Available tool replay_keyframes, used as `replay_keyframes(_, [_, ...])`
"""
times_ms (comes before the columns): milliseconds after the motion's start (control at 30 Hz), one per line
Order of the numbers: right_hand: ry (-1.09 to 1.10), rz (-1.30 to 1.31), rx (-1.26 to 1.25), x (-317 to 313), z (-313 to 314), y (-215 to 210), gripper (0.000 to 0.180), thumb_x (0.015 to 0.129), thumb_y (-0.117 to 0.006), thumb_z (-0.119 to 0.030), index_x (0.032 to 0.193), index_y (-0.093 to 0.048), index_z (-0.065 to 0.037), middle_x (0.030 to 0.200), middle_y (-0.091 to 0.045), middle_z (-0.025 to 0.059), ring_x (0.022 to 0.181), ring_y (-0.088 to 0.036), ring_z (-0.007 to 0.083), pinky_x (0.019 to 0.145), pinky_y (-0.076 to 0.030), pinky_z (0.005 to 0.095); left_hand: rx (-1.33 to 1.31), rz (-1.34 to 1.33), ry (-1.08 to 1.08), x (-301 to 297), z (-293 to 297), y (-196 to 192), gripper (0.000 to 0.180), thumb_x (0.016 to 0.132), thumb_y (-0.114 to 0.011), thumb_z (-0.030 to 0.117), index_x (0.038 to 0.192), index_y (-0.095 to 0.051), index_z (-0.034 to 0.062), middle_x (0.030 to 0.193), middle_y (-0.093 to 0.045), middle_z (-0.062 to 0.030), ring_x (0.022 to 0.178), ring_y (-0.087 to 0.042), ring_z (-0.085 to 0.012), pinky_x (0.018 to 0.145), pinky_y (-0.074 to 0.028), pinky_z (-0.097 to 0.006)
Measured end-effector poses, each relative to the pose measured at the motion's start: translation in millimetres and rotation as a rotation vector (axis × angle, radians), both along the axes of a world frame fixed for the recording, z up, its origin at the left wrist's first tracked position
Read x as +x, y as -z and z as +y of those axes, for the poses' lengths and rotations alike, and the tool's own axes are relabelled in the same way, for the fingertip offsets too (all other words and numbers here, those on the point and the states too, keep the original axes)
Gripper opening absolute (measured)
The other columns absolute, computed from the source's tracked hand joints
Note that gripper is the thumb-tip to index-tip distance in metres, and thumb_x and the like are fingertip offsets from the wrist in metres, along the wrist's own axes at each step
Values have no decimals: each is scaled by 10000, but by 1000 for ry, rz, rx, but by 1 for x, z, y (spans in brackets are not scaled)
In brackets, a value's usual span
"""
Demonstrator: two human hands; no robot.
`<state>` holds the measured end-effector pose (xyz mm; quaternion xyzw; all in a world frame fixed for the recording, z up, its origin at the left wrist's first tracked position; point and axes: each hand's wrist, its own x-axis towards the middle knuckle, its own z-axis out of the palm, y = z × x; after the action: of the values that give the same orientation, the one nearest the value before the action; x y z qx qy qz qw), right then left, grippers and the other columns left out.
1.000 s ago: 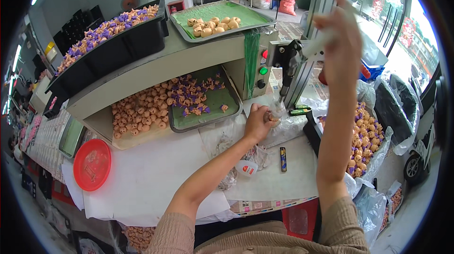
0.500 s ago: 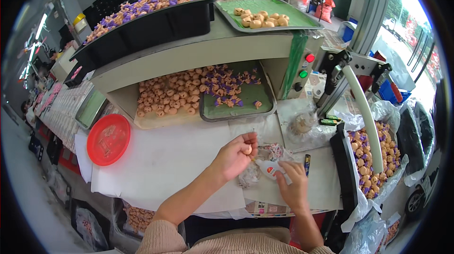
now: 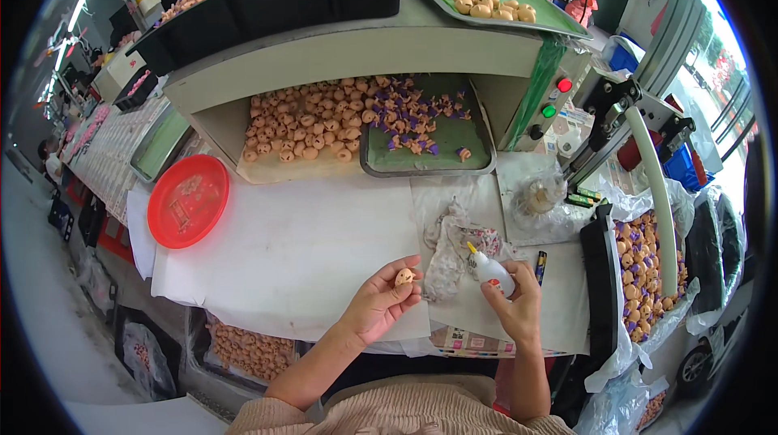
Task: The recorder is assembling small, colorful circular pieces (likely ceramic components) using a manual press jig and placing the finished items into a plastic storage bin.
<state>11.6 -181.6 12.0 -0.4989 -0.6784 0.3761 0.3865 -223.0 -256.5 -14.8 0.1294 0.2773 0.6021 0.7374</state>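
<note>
Between the thumb and fingers of my left hand (image 3: 381,299) is a small flesh-coloured doll head (image 3: 403,277), with dark marks on its surface. My right hand (image 3: 519,305) grips a white squeeze bottle (image 3: 493,273) whose yellow nozzle tilts up and toward the left. Bottle and head are apart, both just above the work surface. Behind them lies a crumpled, stained cloth (image 3: 447,253). Beneath the shelf ahead sit a heap of similar doll heads (image 3: 300,123) and a metal tray (image 3: 429,171) of small purple-and-flesh doll bodies (image 3: 413,111).
A red plastic dish (image 3: 188,202) rests at the left. To the right are a dark marker-like stick (image 3: 540,267), a lever press arm (image 3: 656,192) and a black bin (image 3: 598,289) of assembled figures. A black crate (image 3: 275,10) and a green-lined tray (image 3: 559,23) stand on the shelf top.
My right hand has lifted and turned the bottle, so its nozzle now points upward. My left hand has moved slightly left and lower, with the head turned to show its marks. The view has shifted.
</note>
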Motion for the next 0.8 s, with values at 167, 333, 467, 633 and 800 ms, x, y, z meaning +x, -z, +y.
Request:
replay_keyframes(167, [-53, 311, -149, -6, -11, -2, 319, 711, -799, -158, 907, -603, 1, 851, -529, 30, 779, -520, 114, 680, -417, 250, -42, -26, 8, 7, 1, 8, 483, 923, -562, 36, 1380, -407, 42, 1228, -538, -80, 1037, -573, -110, 896, -505, -264])
replay_keyframes(333, [-45, 376, -87, -9, -18, 2, 372, 680, -825, -235, 892, -610, -17, 827, -533, 32, 762, -512, 116, 675, -399, 250, 84, 374, 49, 14, -1, 14, 450, 908, -611, 75, 1328, -459, 24, 1170, -582, -65, 991, -591, -124, 910, -489, -262])
replay_keyframes(467, [-63, 331, 22, -11, -20, 1, 388, 690, -828, -277, 880, -624, -8, 824, -540, 36, 733, -520, 132, 647, -399, 261, 95, 461, 38, 16, -2, 20, 386, 887, -644, 80, 1245, -518, 12, 1121, -607, -73, 999, -594, -129, 906, -488, -263])
replay_keyframes(633, [-47, 237, 103, -13, -19, 7, 398, 701, -828, -318, 866, -646, -4, 786, -548, 44, 684, -520, 139, 599, -395, 267, 111, 501, 11, 18, 2, 20, 322, 866, -668, 63, 1158, -548, -1, 1117, -609, -82, 1038, -586, -144, 935, -468, -275])
replay_keyframes(800, [-41, 196, 140, -14, -18, 9, 400, 699, -824, -333, 861, -660, -6, 747, -551, 51, 655, -518, 150, 575, -391, 278, 141, 471, 9, 18, 5, 24, 334, 857, -676, 57, 1156, -537, 0, 1109, -612, -88, 1041, -586, -151, 947, -463, -283])
